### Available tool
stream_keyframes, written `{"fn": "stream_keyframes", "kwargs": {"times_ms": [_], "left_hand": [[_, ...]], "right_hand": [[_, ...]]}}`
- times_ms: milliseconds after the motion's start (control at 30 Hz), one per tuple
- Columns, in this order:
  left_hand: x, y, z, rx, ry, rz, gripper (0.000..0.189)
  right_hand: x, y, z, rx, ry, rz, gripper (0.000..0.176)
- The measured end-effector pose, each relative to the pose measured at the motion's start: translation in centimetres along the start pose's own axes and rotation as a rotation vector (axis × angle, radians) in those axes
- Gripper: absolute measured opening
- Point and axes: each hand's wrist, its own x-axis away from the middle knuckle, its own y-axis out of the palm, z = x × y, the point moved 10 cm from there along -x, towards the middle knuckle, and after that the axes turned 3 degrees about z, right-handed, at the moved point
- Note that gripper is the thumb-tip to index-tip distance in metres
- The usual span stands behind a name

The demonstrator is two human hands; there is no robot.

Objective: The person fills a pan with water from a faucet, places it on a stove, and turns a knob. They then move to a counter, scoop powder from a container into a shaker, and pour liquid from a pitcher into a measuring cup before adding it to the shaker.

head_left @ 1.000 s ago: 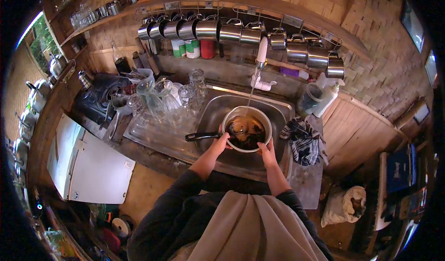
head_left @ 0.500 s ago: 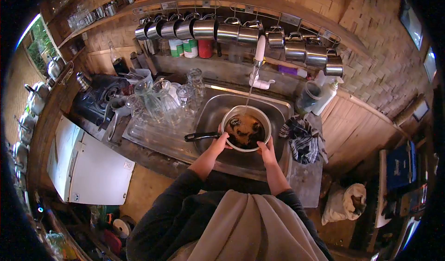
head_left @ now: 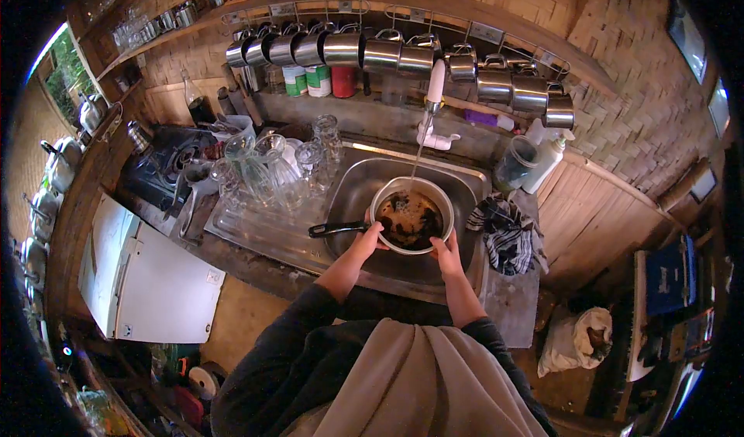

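A steel saucepan (head_left: 385,241) with a black handle sits in the steel sink (head_left: 355,191). Dark residue and water swirl inside it. A thin stream of water falls into it from the white tap (head_left: 434,96) above. My left hand (head_left: 369,239) grips the pan's near-left rim, beside the handle. My right hand (head_left: 447,255) holds the near-right rim. Both forearms reach forward over the counter's front edge.
Upturned glasses (head_left: 267,169) crowd the draining board left of the sink. A gas stove (head_left: 167,165) lies further left. A checked cloth (head_left: 505,231) lies right of the sink, near a soap dispenser (head_left: 546,162). Steel mugs (head_left: 384,49) hang above. A white fridge (head_left: 147,274) stands below left.
The dark water in the saucepan has swirled and shifted. Both hands stay on the rim in nearly the same place.
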Motion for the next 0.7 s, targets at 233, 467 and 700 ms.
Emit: {"fn": "stream_keyframes", "kwargs": {"times_ms": [233, 467, 700], "left_hand": [[0.4, 0.2, 0.3, 0.052, -0.022, 0.025, 0.055], [-0.1, -0.1, -1.0, 0.081, -0.079, 0.016, 0.055], [0.2, 0.0, 0.1, 0.028, -0.015, 0.038, 0.054]], "right_hand": [[-0.3, -0.5, 0.3, 0.055, -0.017, 0.023, 0.059], [-0.6, -0.5, 0.5, 0.054, -0.04, -0.001, 0.057], [-0.2, -0.5, 0.4, 0.08, -0.017, 0.017, 0.054]]}}
